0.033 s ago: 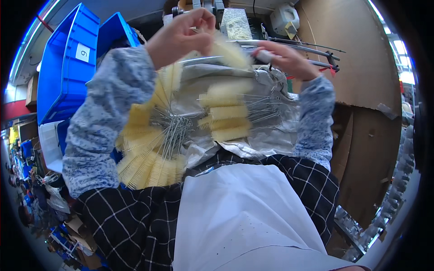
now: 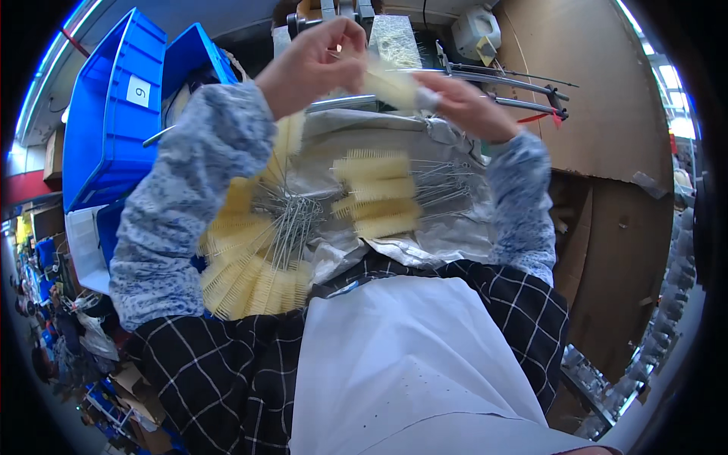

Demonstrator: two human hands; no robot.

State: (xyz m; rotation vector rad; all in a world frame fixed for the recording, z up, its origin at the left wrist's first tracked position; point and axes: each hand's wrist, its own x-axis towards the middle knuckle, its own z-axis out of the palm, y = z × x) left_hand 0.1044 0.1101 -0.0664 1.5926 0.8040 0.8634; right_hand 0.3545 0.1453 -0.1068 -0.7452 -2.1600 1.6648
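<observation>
A pale yellow, wire-handled bottle brush, blurred by motion, is held up between my hands. My left hand is closed, pinching its wire end. My right hand, with a white wrap on a finger, closes at the bristle tip; its fingertips are blurred. Below them, several similar brushes lie stacked on a silvery cloth, their wire handles pointing right. More brushes fan out at the left, with their wire handles gathered toward the middle.
Blue plastic bins stand at the left. Beyond my hands are metal rods, machine parts and a tray with pale bristle clippings. A white jug sits at the back right, beside a large cardboard sheet.
The held brush has swung up at its bristle end and now meets my right fingers. My left hand shifted slightly right, and my right hand moved slightly left and down.
</observation>
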